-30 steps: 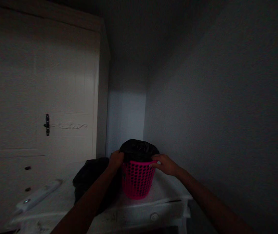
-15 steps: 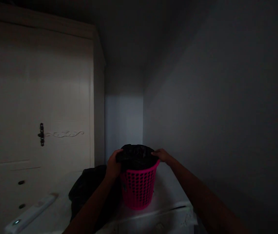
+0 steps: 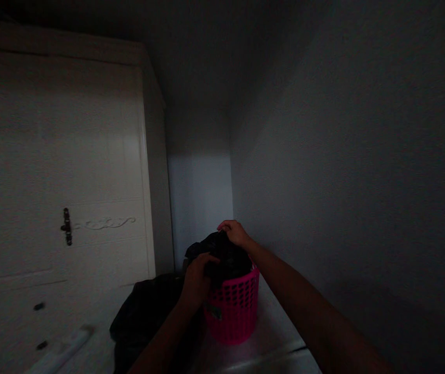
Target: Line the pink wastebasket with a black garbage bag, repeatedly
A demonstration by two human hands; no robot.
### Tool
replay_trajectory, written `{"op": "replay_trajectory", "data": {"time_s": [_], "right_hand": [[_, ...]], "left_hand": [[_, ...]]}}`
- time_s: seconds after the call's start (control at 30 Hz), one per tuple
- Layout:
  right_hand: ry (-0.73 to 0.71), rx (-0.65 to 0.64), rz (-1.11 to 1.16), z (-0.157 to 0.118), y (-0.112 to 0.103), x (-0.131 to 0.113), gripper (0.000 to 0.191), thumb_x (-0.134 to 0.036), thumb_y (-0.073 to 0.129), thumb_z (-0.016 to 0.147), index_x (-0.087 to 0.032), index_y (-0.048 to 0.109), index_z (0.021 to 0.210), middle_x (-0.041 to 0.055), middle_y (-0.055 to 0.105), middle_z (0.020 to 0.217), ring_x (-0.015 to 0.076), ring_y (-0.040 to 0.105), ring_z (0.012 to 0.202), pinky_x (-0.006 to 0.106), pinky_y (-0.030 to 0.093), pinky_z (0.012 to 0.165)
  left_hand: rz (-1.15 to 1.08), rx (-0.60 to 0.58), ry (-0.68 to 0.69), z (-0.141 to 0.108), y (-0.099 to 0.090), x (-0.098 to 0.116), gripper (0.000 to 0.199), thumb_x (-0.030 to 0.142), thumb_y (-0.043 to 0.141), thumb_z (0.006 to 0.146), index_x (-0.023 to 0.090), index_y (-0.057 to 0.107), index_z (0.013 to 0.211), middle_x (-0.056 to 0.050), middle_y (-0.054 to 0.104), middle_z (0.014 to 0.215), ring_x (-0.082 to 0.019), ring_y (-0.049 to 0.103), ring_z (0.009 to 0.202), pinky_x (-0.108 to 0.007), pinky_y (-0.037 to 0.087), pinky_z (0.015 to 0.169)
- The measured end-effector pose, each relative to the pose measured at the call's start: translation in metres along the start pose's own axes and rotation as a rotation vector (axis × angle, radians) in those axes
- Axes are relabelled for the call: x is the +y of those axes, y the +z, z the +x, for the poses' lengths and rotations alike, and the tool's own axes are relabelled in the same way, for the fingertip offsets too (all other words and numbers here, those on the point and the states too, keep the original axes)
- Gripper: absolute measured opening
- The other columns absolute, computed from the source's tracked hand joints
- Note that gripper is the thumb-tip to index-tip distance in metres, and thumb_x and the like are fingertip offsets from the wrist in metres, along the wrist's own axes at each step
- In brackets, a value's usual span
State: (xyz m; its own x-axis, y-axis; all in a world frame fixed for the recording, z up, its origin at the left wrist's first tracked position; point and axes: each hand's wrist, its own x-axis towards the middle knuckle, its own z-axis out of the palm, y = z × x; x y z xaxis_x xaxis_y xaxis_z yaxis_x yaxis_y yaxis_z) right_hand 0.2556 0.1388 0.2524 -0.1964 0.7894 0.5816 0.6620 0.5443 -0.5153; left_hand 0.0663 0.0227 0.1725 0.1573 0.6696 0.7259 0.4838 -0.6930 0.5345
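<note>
A pink plastic basket point(image 3: 235, 311) with perforated sides stands upright on a white surface, lined at its mouth by a black plastic bag point(image 3: 235, 259). My left hand point(image 3: 199, 275) is at the near left of the mouth, its fingers curled over the bag. At the far side, my right hand point(image 3: 234, 232) has the bag pinched between thumb and fingers, above the rim. Part of the rim on the left is hidden by the bag and my left hand. It is dim, so the folds of the bag are hard to make out.
Another dark bag-like bundle point(image 3: 144, 306) lies left of the basket, partly behind my left forearm. Farther left is a long white object point(image 3: 64, 348), blurred. A white wardrobe point(image 3: 105, 150) rises at the left, and a grey wall point(image 3: 343, 171) runs along the right.
My right hand has moved from the right rim leftward to the far side of the bag. My left hand has shifted right and nearer. The basket appears slightly farther right and turned.
</note>
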Motion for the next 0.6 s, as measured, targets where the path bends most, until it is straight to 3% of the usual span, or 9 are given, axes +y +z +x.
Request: {"op": "replay_trajectory", "data": {"time_s": [0.07,0.13,0.23,0.3,0.4,0.47,0.6], "right_hand": [[-0.081,-0.043,0.222,0.004,-0.001,-0.008,0.032,-0.018,0.046,0.097,-0.019,0.075,0.11,0.0073,0.079,0.103,0.0143,0.074,0.08,0.028,0.057,0.08],[-0.104,-0.078,0.316,0.003,-0.007,-0.012,0.034,-0.019,0.042,0.099,-0.018,0.072,0.117,0.0082,0.079,0.103,0.0137,0.073,0.075,0.028,0.057,0.076],[-0.004,-0.044,0.064,-0.008,-0.02,-0.006,0.031,-0.021,0.05,0.098,-0.019,0.068,0.123,0.0108,0.076,0.12,0.0182,0.072,0.104,0.031,0.055,0.094],[0.091,-0.011,-0.091,-0.019,-0.026,0.005,0.035,-0.025,0.061,0.094,-0.014,0.066,0.127,0.0187,0.069,0.134,0.0259,0.064,0.125,0.037,0.049,0.106],[0.265,-0.044,-0.168,-0.035,-0.027,0.021,0.051,-0.031,0.074,0.086,-0.007,0.063,0.129,0.0289,0.063,0.138,0.0355,0.06,0.131,0.043,0.048,0.106],[0.345,-0.065,-0.172,-0.038,-0.023,0.026,0.052,-0.026,0.077,0.081,-0.008,0.064,0.127,0.0273,0.066,0.135,0.0355,0.063,0.128,0.041,0.05,0.102],[0.336,-0.075,-0.041,-0.028,-0.013,0.013,0.041,-0.014,0.063,0.084,-0.015,0.068,0.125,0.0152,0.076,0.118,0.0257,0.071,0.112,0.032,0.054,0.091]], "left_hand": [[0.074,-0.004,-0.008,0.001,0.004,0.004,0.066,-0.003,0.045,0.052,0.024,0.077,0.103,-0.007,0.074,0.124,-0.026,0.064,0.126,-0.05,0.041,0.116],[0.142,0.0,-0.031,0.002,0.007,0.011,0.066,-0.004,0.046,0.052,0.023,0.077,0.104,-0.007,0.074,0.125,-0.028,0.063,0.127,-0.053,0.039,0.117],[0.167,0.018,-0.073,0.001,0.008,0.021,0.064,-0.004,0.046,0.055,0.024,0.077,0.103,-0.005,0.075,0.121,-0.027,0.064,0.124,-0.052,0.04,0.116],[0.144,0.024,-0.084,0.0,0.006,0.028,0.061,-0.004,0.045,0.057,0.024,0.077,0.1,-0.004,0.076,0.114,-0.025,0.066,0.118,-0.049,0.043,0.112],[0.094,0.008,-0.063,-0.005,0.0,0.034,0.058,-0.004,0.044,0.057,0.022,0.076,0.097,-0.004,0.077,0.106,-0.023,0.068,0.11,-0.044,0.048,0.105],[0.052,-0.001,-0.049,-0.009,-0.005,0.035,0.056,-0.004,0.045,0.057,0.023,0.075,0.097,-0.003,0.077,0.104,-0.022,0.069,0.107,-0.04,0.05,0.103],[0.006,-0.034,-0.006,-0.015,-0.009,0.035,0.054,0.0,0.047,0.059,0.024,0.074,0.1,-0.003,0.078,0.103,-0.023,0.069,0.104,-0.04,0.051,0.099]]}}
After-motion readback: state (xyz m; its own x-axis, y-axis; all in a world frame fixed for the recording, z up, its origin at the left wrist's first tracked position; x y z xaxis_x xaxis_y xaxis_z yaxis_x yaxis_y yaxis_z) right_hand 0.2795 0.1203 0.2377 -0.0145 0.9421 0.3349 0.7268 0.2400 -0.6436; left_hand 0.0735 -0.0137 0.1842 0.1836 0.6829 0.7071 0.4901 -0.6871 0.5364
